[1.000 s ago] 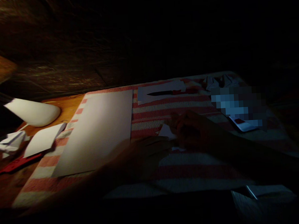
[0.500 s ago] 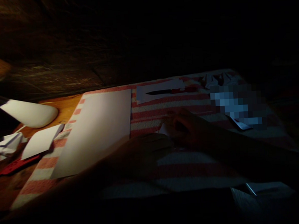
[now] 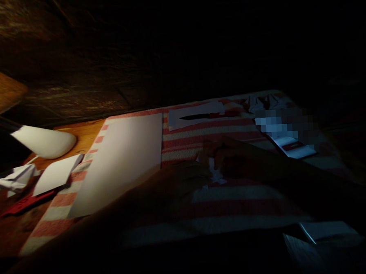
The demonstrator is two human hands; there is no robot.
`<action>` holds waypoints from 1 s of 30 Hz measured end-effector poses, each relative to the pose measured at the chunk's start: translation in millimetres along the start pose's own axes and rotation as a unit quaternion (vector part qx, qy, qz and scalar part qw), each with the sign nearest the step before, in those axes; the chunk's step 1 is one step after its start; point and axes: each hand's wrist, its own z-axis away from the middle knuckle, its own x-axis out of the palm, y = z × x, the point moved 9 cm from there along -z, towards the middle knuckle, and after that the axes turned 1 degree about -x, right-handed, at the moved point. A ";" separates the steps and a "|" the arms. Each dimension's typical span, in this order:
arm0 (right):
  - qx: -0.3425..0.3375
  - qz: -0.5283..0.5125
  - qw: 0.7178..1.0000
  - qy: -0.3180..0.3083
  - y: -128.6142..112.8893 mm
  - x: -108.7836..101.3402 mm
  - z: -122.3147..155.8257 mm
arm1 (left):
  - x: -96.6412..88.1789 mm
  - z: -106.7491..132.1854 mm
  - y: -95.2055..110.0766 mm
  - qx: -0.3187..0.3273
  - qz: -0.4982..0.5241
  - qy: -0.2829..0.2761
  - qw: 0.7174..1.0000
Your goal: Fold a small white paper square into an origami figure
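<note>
Faintly, jagged white paper (image 3: 217,176) shows between left hand (image 3: 182,180) and right hand (image 3: 233,155) (their fingers' grip is unclear).

The left hand (image 3: 186,177) and the right hand (image 3: 231,157) are close together at a small white paper (image 3: 217,175). Beyond them lies a knife (image 3: 207,116); left of the left hand, a large white sheet (image 3: 122,152).
</note>
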 end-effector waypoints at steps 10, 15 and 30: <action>0.003 -0.080 0.995 0.055 7.6 9.6 1.2 | -14.9 -0.3 -6.3 -0.072 0.028 0.151 0.985; -0.019 0.027 0.994 0.107 -16.2 -5.8 -2.1 | -36.6 -4.2 -26.4 -0.189 0.124 0.245 0.943; 0.196 -0.084 0.950 0.230 -14.2 -24.0 -23.4 | -42.6 5.7 -54.1 -0.358 0.350 0.349 0.792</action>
